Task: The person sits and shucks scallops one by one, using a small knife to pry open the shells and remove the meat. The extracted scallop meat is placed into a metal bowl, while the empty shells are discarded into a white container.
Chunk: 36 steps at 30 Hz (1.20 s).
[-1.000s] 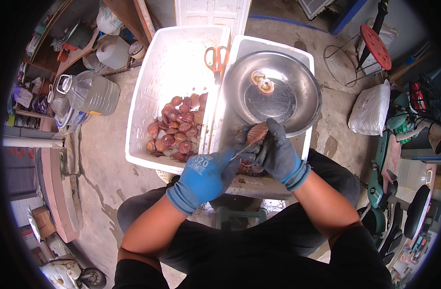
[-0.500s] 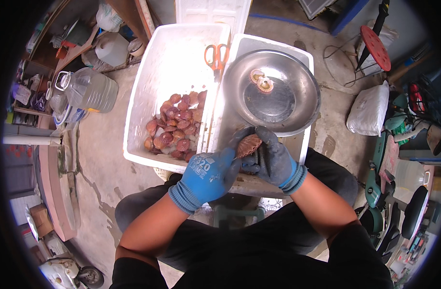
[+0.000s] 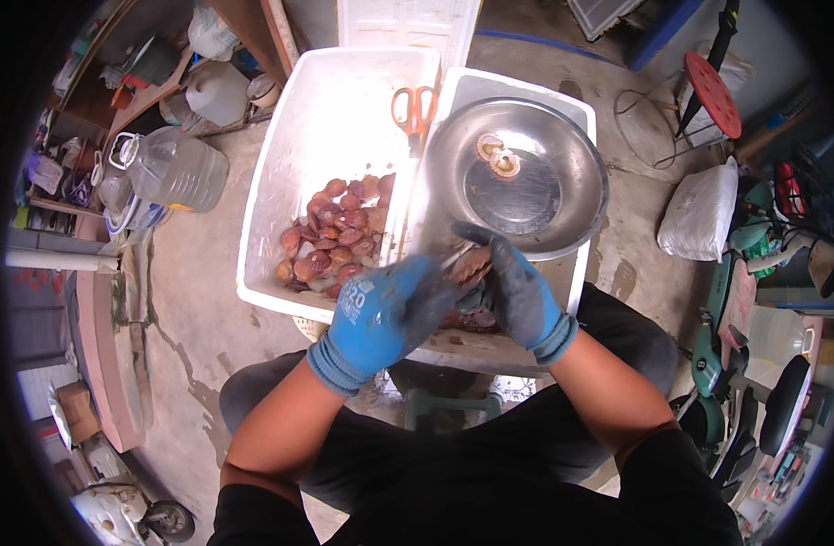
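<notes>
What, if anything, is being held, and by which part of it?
The right hand holds a shell by its right side; the left hand is too blurred to tell.

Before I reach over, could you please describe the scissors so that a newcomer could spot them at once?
Find the left white box, with reddish shells inside. Along its right wall, beyond the shells and left of the steel basin, are the scissors, set apart by their two orange handle loops.
</notes>
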### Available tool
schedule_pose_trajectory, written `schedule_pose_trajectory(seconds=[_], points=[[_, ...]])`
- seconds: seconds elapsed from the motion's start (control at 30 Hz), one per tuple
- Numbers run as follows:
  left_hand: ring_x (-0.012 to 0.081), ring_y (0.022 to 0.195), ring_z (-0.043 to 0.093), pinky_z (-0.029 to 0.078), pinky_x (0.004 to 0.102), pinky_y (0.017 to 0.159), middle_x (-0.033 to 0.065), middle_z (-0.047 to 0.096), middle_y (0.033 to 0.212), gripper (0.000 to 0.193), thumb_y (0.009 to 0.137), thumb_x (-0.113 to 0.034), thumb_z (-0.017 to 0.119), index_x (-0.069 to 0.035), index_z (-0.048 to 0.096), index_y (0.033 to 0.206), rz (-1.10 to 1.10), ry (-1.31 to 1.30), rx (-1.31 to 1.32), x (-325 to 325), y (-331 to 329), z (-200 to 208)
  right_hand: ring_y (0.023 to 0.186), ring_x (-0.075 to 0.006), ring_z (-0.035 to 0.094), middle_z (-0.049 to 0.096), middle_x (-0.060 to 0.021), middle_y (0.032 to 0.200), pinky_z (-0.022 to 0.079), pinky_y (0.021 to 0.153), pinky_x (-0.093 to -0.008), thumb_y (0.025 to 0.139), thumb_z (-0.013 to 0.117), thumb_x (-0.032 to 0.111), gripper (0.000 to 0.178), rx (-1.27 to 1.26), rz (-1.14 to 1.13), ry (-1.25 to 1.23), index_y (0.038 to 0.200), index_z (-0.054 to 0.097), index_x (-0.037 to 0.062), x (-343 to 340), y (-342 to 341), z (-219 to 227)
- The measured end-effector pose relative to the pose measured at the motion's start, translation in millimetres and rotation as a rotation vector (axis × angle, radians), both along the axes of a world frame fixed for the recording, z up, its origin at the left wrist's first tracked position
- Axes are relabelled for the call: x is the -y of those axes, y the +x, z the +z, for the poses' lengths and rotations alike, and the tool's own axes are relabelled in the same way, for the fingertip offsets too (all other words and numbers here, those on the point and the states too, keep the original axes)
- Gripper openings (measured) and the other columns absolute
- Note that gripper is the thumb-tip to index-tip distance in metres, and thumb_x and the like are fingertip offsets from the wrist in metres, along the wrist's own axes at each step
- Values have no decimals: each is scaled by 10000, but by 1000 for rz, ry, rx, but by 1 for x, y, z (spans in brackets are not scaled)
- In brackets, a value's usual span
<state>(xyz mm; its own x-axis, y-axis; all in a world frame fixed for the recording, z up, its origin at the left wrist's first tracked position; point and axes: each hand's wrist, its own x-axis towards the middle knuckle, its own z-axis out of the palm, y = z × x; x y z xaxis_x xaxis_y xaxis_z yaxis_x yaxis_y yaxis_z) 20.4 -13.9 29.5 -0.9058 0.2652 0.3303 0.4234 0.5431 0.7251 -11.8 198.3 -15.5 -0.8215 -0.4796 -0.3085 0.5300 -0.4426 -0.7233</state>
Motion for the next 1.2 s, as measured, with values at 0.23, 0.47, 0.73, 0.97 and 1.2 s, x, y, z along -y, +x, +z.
schedule_pose_trajectory(seconds=[0.23, 0.47, 0.73, 0.97, 1.2], points=[[268, 785, 719, 564, 343, 710, 148, 718, 946, 266, 934, -45, 748, -12, 663, 1184, 17, 39, 55, 17, -15, 8, 1327, -145, 519, 520, -107, 1499, 474, 1085, -303, 1125, 482, 341, 546, -310, 232, 168, 1577, 410, 45, 5, 11, 26], [281, 790, 724, 566, 365, 699, 142, 722, 938, 330, 897, -71, 807, -4, 672, 1191, -35, 6, 234, 15, -8, 4, 1251, -258, 605, 506, -141, 1458, 509, 1099, -454, 1049, 618, 228, 733, -23, 245, 149, 1664, 242, 96, 0, 9, 15], [310, 701, 700, 553, 365, 652, 146, 719, 863, 170, 907, -4, 759, -5, 700, 1067, 113, -76, -201, 26, -20, -8, 1392, -310, 549, 426, -189, 1592, 496, 1140, -549, 1052, 523, 141, 673, 19, 267, -247, 1663, 244, 101, -3, 8, 14], [328, 710, 691, 552, 395, 659, 165, 695, 834, 161, 958, -92, 718, -6, 671, 1086, 185, -178, 2, 24, -24, -15, 1309, -245, 595, 521, -102, 1496, 540, 1096, -497, 1115, 462, 267, 499, 389, 147, -222, 1586, 401, 114, 9, 1, -34], [423, 702, 674, 547, 494, 634, 227, 674, 822, 153, 998, -125, 612, 5, 610, 1079, 112, -359, 236, -15, 24, -26, 1189, -142, 634, 585, -61, 1411, 588, 912, -304, 1133, 450, 296, 409, 252, 42, 198, 1476, 542, 93, 13, 3, -50]])
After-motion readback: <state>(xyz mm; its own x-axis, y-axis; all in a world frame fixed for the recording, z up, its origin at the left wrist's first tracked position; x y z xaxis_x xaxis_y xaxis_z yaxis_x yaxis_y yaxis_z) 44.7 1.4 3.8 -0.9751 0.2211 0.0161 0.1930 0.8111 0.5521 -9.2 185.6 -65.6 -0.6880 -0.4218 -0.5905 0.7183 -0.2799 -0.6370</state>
